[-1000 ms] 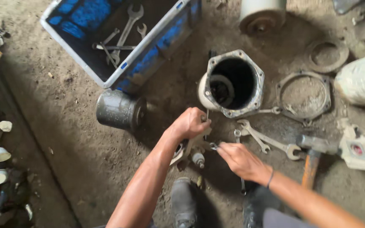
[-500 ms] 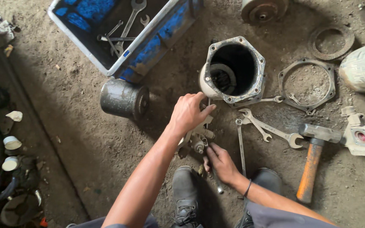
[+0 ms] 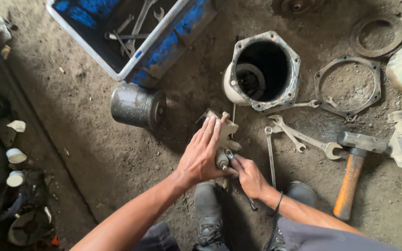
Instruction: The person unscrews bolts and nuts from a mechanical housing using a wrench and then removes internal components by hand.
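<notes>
While the left hand (image 3: 201,155) pins the heavy, rigid, greasy metal bracket fitting (image 3: 224,132), the right hand (image 3: 249,175) grips its lower stem

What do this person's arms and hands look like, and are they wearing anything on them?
Both arms are bare to past the elbow, with no sleeves showing and no gloves. The left hand carries no ring or watch that can be seen. The right hand has a thin dark band round its wrist. The fingers look smudged with workshop grime.
</notes>
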